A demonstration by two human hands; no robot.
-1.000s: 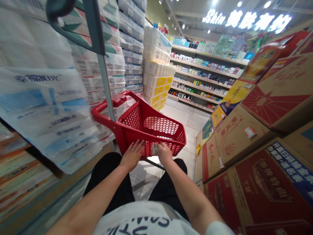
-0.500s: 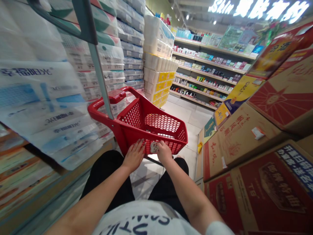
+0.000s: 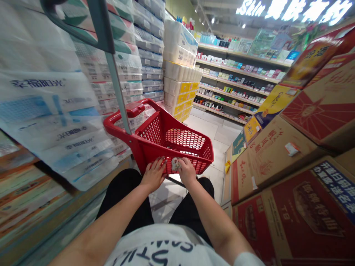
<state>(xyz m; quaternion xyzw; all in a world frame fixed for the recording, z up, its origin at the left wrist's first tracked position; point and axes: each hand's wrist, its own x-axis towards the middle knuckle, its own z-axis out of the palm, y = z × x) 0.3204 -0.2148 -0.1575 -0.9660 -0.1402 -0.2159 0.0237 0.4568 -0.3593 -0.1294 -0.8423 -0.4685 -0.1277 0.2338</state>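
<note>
A red plastic shopping basket [image 3: 151, 149] with perforated walls and a grey pull handle [image 3: 118, 87] stands between my knees. My left hand [image 3: 154, 173] lies with its fingers stretched out against the near side wall. In my right hand [image 3: 186, 171] a crumpled, greyish-white cloth [image 3: 175, 164] is pinched and pressed against the same wall. Most of the cloth's right edge is hidden by my fingers. Through the top, the part of the basket's inside that shows holds nothing I can make out.
Packs of tissue paper [image 3: 47, 107] are stacked high close on the left. Cardboard cartons [image 3: 260, 159] rise on the right. Ahead, pale floor tiles [image 3: 206, 127] lead to shelves of small boxed goods [image 3: 235, 70].
My right hand and the cloth have shifted very slightly to the right along the wall. The basket sits a little further right in view. My left hand stays flat on it.
</note>
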